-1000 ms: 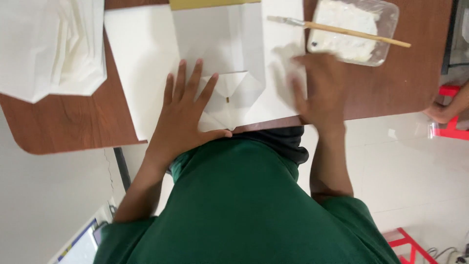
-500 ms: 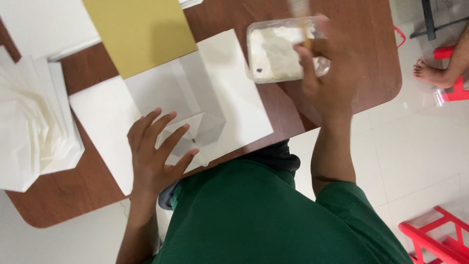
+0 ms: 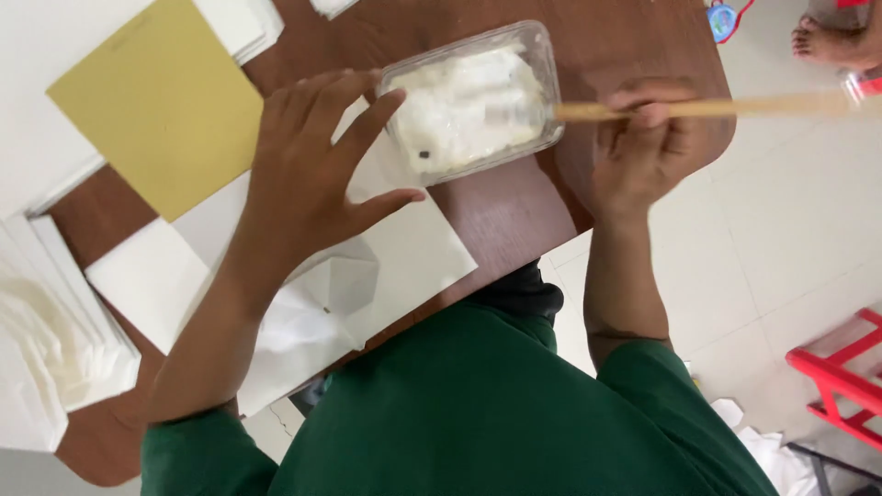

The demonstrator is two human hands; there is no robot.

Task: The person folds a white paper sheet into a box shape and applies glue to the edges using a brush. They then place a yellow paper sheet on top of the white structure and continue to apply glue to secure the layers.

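Observation:
My left hand (image 3: 308, 170) hovers with fingers spread over white folded paper (image 3: 367, 276) on the brown table (image 3: 514, 207), its fingertips close to a clear plastic tub (image 3: 473, 101) of white paste. My right hand (image 3: 643, 147) grips a wooden brush handle (image 3: 717, 108) whose tip reaches the tub's right rim. A yellow-olive sheet (image 3: 161, 106) lies on the table left of my left hand.
Stacks of white paper (image 3: 55, 340) lie at the table's left side, more white sheets (image 3: 239, 23) at the top. A red stool frame (image 3: 841, 367) stands on the tiled floor at right. Another person's bare foot (image 3: 831, 41) shows at top right.
My left hand has lifted off the folded paper and moved toward the tub. My right hand has shifted to the tub's right side, holding the brush. The view has shifted.

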